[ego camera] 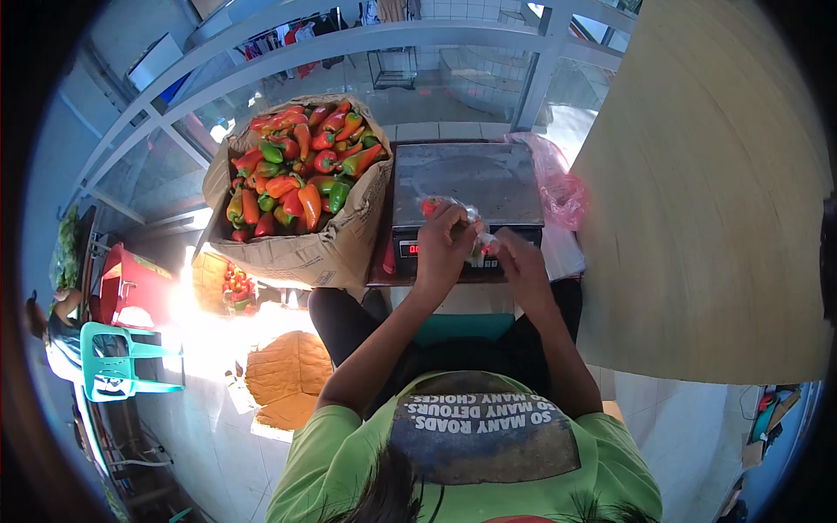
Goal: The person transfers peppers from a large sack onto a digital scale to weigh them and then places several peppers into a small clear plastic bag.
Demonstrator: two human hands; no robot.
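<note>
My left hand (446,243) pinches a small clear plastic bag (472,213) above the front of a digital weighing scale (467,167). Something red, which looks like a pepper (429,206), shows at the far side of that hand. My right hand (521,258), slightly blurred, has its fingers at the bag's near end, where the plastic looks drawn together. Red digits glow on the scale's front panel, partly covered by my hands. Left of the scale stands a large cardboard box (346,245) heaped with red, orange and green peppers (301,170).
Pink plastic bags (562,196) lie at the scale's right, beside a tall wooden panel (700,196). Glass panes in a metal frame (366,40) stand beyond. On the left are a green plastic chair (108,363), a person (62,327), and an open cardboard box (291,372) on the floor.
</note>
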